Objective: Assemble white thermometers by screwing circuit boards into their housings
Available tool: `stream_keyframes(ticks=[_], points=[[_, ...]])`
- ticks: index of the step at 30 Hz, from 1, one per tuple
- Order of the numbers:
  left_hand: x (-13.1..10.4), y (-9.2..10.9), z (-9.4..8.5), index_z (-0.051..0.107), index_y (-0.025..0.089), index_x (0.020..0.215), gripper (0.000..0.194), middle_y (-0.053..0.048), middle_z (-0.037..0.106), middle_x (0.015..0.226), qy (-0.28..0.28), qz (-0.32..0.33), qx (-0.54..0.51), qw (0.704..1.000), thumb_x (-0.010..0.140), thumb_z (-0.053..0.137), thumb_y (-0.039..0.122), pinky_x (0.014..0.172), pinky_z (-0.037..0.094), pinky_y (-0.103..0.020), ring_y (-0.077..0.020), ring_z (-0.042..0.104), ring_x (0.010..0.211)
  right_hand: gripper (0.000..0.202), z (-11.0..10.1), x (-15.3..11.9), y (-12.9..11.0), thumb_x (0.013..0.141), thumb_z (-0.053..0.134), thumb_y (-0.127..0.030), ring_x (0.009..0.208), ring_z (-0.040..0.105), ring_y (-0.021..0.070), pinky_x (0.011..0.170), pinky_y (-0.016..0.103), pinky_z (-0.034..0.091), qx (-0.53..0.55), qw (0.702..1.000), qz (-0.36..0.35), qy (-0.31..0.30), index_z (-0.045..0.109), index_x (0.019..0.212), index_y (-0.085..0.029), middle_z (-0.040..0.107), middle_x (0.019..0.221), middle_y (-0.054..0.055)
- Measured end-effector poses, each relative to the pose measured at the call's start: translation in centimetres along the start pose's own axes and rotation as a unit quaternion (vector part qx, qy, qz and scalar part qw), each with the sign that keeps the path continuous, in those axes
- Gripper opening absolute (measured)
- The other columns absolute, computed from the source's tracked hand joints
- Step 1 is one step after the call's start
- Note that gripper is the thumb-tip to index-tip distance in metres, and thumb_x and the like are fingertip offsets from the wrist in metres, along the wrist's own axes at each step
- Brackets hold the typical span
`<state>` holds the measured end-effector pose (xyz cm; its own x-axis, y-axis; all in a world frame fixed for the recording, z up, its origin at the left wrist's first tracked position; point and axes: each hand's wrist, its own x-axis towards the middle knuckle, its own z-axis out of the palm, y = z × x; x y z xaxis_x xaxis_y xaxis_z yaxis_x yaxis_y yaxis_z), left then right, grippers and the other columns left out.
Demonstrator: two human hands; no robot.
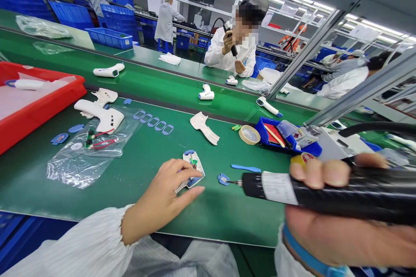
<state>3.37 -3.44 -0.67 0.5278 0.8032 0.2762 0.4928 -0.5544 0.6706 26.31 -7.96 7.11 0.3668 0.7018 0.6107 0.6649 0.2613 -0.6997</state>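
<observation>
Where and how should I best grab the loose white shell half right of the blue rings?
Probably pinch the white shell half across its handle, from above on the near side: the handle is slimmer than the head and slants toward the near right, apart from the green parts.

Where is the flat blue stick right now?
In the head view, the blue stick lies right of centre on the green tabletop, just beyond the nose of the black screwdriver in the right hand.

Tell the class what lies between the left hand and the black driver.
A small blue part lies between the left hand and the driver, shown in the head view.
</observation>
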Motion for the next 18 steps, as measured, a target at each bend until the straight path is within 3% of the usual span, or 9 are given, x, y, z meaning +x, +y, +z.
stream_keyframes(ticks=[2, 5, 9, 12, 18], points=[[-0.2, 0.0, 0.4, 0.059, 0.026, 0.109, 0.028, -0.005, 0.058, 0.104, -0.008, 0.005, -0.009, 1.000, 0.084, 0.054, 0.038, 0.085, 0.043, -0.035, -0.0200, 0.052, 0.096, 0.060, 2.6, 0.1, -2.0, 0.080, 0.010, -0.067, 0.042, 0.038, 0.0135, 0.045, 0.034, 0.039, 0.223, 0.973, 0.052, 0.032, 0.051, 0.107, -0.032, 0.037, 0.057, -0.001], [-0.2, 0.0, 0.6, 0.061, 0.025, 0.105, 0.025, -0.005, 0.059, 0.102, 0.002, 0.027, -0.009, 1.000, 0.084, 0.054, 0.036, 0.084, 0.043, -0.035, -0.0197, 0.052, 0.094, 0.045, 4.5, -0.1, -3.9, 0.081, 0.027, -0.065, 0.040, 0.037, 0.0110, 0.044, 0.030, 0.037, 0.376, 0.920, 0.105, 0.019, 0.051, 0.087, -0.027, 0.036, 0.052, -0.004], [0.1, 0.1, 0.5, 0.068, 0.023, 0.087, 0.020, -0.004, 0.063, 0.090, 0.044, 0.062, 0.018, 0.997, 0.089, 0.048, 0.026, 0.079, 0.042, -0.033, -0.0174, 0.053, 0.086, 0.044, 4.4, -0.1, -4.7, 0.079, 0.031, -0.065, 0.039, 0.040, 0.0115, 0.045, 0.029, 0.038, 0.381, 0.919, 0.107, -0.005, 0.048, 0.090, -0.026, 0.040, 0.051, -0.005], [-0.1, -0.6, 0.1, 0.068, 0.024, 0.089, 0.023, -0.004, 0.066, 0.091, 0.050, 0.073, 0.056, 0.994, 0.090, 0.045, 0.026, 0.081, 0.041, -0.035, -0.0177, 0.055, 0.086, 0.047, 4.5, 0.5, -4.7, 0.078, 0.031, -0.068, 0.038, 0.040, 0.0115, 0.044, 0.028, 0.038, 0.372, 0.924, 0.086, -0.014, 0.049, 0.087, -0.025, 0.040, 0.048, -0.005], [-1.6, -2.9, -0.1, 0.065, 0.024, 0.102, 0.024, -0.003, 0.066, 0.109, 0.001, 0.070, 0.090, 0.994, 0.090, 0.044, 0.024, 0.092, 0.039, -0.040, -0.0210, 0.053, 0.103, 0.060, 8.6, 1.3, -2.3, 0.078, 0.020, -0.071, 0.043, 0.049, 0.0145, 0.044, 0.029, 0.040, 0.378, 0.924, 0.054, -0.029, 0.049, 0.095, -0.022, 0.050, 0.054, -0.001]])
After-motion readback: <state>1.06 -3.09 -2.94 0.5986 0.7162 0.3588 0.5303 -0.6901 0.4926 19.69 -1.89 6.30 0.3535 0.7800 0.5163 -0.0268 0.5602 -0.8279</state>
